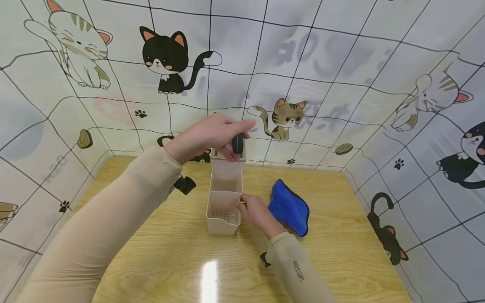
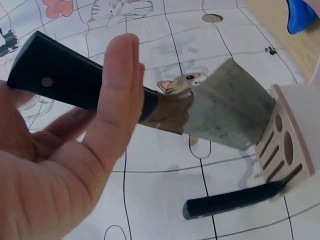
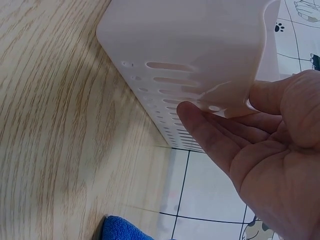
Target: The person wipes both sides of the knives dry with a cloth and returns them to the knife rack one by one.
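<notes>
My left hand (image 1: 214, 134) grips the black handle of a cleaver (image 2: 230, 107) above the back of a beige plastic utensil holder (image 1: 222, 228). The blade's lower end meets the slotted top (image 2: 276, 142); how deep it sits in a slot is unclear. Beside it, a second black-handled knife (image 2: 232, 199) stands in another slot, its blade hidden. Lower down, my right hand (image 1: 259, 213) pinches the holder's right side wall, thumb at the rim and fingers against the outside, as the right wrist view shows. The holder's front compartments hold nothing visible.
A blue cloth with dark edging (image 1: 289, 208) lies on the wooden table (image 1: 159, 252), to the right of the holder. Close behind the holder rises a wall covering (image 1: 235, 88) printed with cats and grid lines. Similar covering borders the table at left and right.
</notes>
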The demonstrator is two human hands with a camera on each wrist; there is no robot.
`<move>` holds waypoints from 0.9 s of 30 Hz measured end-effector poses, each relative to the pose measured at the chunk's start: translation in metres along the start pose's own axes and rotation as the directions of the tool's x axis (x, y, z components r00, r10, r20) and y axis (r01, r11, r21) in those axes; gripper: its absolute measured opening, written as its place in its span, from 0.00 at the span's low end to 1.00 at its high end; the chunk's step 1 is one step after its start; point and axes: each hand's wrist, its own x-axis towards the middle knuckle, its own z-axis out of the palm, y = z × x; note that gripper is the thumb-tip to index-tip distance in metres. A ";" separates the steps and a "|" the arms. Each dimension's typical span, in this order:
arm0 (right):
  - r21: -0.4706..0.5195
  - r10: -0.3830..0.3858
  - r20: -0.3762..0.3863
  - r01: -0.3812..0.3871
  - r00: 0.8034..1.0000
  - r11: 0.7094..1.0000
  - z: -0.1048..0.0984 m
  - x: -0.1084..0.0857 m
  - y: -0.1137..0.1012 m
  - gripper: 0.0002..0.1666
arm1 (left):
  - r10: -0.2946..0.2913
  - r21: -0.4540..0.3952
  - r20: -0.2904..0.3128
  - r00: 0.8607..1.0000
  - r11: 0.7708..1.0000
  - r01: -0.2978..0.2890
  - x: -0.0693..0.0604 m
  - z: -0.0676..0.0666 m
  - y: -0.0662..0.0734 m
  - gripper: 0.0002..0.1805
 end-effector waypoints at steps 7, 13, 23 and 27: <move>0.006 -0.008 -0.020 0.009 1.000 1.000 0.002 0.000 0.001 0.10 | 0.146 0.230 0.044 0.988 0.961 -0.152 0.001 -0.006 -0.006 0.34; 0.020 -0.002 -0.020 0.002 1.000 1.000 0.002 -0.001 0.001 0.09 | 0.288 0.357 -0.005 0.957 0.895 -0.268 0.004 -0.005 -0.011 0.26; 0.000 -0.024 -0.043 0.024 0.999 1.000 0.003 -0.002 0.001 0.08 | 0.506 0.579 -0.151 0.849 0.742 -0.339 0.012 -0.003 -0.015 0.16; -0.001 -0.034 -0.046 0.034 0.998 0.999 0.003 -0.001 0.002 0.09 | 0.535 0.591 -0.183 0.825 0.730 -0.343 0.013 -0.004 -0.015 0.10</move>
